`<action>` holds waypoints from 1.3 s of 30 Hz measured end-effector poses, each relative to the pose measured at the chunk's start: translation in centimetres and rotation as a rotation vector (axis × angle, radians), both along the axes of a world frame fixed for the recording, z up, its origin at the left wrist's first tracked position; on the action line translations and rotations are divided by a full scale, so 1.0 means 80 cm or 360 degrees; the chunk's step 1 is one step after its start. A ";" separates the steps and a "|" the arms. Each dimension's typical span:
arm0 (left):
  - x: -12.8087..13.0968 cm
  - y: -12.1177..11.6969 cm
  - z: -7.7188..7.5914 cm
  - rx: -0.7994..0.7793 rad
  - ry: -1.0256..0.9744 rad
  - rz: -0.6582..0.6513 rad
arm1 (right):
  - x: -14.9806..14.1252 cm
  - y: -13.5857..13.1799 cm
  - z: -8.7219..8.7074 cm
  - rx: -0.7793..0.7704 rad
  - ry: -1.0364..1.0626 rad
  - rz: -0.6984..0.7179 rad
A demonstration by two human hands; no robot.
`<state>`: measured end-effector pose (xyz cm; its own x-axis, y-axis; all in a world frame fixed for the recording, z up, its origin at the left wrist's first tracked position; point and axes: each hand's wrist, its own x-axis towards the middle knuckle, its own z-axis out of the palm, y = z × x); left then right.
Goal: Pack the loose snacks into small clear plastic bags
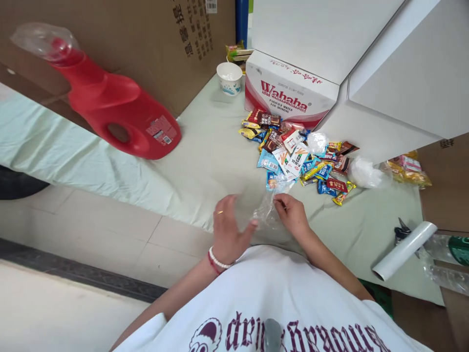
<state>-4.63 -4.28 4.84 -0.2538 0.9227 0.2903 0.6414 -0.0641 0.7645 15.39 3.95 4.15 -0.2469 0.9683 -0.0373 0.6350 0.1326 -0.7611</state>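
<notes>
My right hand (294, 215) is closed in a pinch on a crumpled clear plastic bag (266, 208). The bag hangs between my hands, just above the front part of the table. My left hand (229, 229), slightly blurred, wears a ring and has its thumb held apart from the fingers. The thumb tip comes close to the left side of the bag; whether they touch is not clear. Beyond the bag lies a loose heap of small wrapped snacks (293, 155), and the blue packet (271, 180) at its near edge is partly behind the plastic.
A tall red jug (124, 112) with plastic over its mouth stands at left. Behind the heap are a Wahaba-style water carton (291, 93) and a paper cup (230, 80). Crumpled white plastic (364, 172) lies right, with scissors (403, 232) and a white roll (405, 250) nearer.
</notes>
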 end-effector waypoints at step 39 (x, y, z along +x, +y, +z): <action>-0.010 0.107 -0.077 -0.0419 0.0846 -0.0724 | 0.165 0.059 0.041 0.0095 -0.1031 -0.0333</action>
